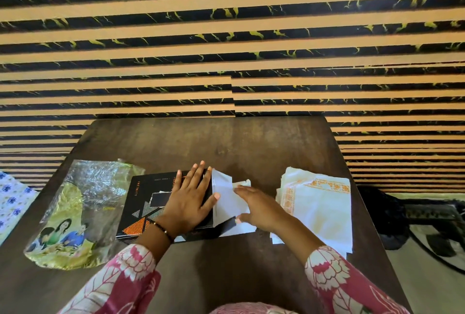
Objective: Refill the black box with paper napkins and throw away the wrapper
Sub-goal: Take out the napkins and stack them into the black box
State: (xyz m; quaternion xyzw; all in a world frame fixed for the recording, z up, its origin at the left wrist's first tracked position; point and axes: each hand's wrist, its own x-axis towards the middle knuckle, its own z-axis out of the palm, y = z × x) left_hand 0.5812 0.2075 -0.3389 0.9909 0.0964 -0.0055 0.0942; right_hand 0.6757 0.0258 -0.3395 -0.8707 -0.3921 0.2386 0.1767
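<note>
The black box (143, 203), printed with orange and grey triangles, lies flat in the middle of the dark wooden table (226, 142). My left hand (188, 200) presses flat on its top, fingers spread. The box's white end flaps (226, 200) stand open on its right side, and my right hand (256, 206) rests on them with fingers extended. A stack of white paper napkins (319, 205) with orange embroidery-like borders sits to the right of my right hand. The empty, crinkled plastic wrapper (78, 213), clear and yellow-green with printed people, lies left of the box.
A striped black and tan wall rises behind the table. A blue-flowered cloth (12, 200) lies past the table's left edge. Dark cables and a black object (392, 215) lie on the floor to the right.
</note>
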